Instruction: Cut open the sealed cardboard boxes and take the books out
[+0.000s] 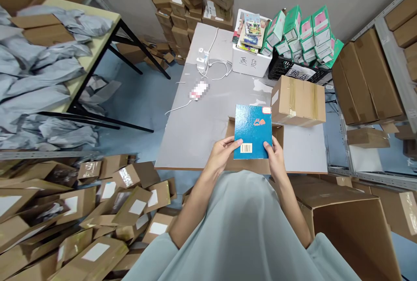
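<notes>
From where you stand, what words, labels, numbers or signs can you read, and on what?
"退货" (first character less clear): white bin.
"换货": paper sign on the black crate.
Too small or blurred: print on the blue book, its barcode, green boxes, stacked books, carton labels.

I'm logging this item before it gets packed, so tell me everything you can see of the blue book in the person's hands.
The blue book looks squarish, with a glossy, stiff cover. It bears a small orange drawing, a white label with red edging at the top right corner, and a barcode at the lower left. It is held above an open cardboard box, the left hand gripping its left edge and the right hand its right. It appears closed.
</notes>
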`<state>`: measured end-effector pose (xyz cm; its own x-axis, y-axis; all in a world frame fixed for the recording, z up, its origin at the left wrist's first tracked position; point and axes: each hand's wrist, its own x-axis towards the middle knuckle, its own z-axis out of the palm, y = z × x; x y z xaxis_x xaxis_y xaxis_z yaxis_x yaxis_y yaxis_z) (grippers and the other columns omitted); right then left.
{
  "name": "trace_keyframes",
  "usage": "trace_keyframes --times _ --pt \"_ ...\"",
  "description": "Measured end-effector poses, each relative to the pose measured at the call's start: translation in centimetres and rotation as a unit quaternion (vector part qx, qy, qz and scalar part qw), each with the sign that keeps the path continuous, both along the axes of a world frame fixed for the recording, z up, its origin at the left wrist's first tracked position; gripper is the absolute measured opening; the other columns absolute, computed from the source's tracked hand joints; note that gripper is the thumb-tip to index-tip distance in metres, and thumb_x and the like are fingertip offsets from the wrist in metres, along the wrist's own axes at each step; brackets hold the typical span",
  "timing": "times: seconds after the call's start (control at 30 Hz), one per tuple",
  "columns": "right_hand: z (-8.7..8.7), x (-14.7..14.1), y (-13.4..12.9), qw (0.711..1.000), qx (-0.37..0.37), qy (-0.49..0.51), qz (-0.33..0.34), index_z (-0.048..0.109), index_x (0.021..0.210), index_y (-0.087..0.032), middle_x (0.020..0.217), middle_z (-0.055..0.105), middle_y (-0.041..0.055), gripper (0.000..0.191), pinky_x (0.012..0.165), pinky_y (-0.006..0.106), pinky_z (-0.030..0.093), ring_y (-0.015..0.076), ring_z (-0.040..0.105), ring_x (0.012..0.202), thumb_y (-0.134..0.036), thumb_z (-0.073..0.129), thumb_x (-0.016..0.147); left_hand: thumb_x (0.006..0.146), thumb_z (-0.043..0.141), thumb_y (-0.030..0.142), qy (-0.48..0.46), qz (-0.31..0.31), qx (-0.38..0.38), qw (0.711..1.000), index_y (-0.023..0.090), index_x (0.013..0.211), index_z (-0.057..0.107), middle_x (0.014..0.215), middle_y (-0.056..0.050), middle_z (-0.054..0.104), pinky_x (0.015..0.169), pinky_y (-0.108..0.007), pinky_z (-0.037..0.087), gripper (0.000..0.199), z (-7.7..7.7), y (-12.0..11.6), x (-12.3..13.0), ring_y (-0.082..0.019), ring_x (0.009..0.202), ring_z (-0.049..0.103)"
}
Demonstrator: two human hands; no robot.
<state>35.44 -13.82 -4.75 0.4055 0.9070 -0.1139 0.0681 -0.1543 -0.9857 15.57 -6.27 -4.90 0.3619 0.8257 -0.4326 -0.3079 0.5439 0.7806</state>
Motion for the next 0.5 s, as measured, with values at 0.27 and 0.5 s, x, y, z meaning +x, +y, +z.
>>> trace_keyframes --times 0.27,0.5 --pt "0.1 -2.5 0.9 0.999 0.022 -0.038 0.014 0.065 0.161 -0.023 0.166 0.066 0.018 0.081 0.126 0.058 0.056 0.0355 0.066 0.153 -0.075 0.074 0.099 0.08 0.095 0.042 0.186 0.123 0.191 0.956 0.022 0.106 0.092 0.107 -0.006 0.087 0.09 -0.038 0.067 0.033 0.7 -1.3 2.0 -0.027 0.096 0.082" --pt "0.2 -3.5 2.2 0.998 0.037 -0.007 -0.045 0.078 0.109 -0.02 0.107 0.086 0.0112 0.052 0.094 0.044 0.069 0.0285 0.081 0.097 -0.07 0.076 0.097 0.094 0.081 0.029 0.25 0.027 0.423 0.871 0.03 0.122 0.091 0.129 -0.009 0.086 0.112 -0.044 0.063 0.029 0.3 -3.9 3.8 -0.031 0.12 0.082"
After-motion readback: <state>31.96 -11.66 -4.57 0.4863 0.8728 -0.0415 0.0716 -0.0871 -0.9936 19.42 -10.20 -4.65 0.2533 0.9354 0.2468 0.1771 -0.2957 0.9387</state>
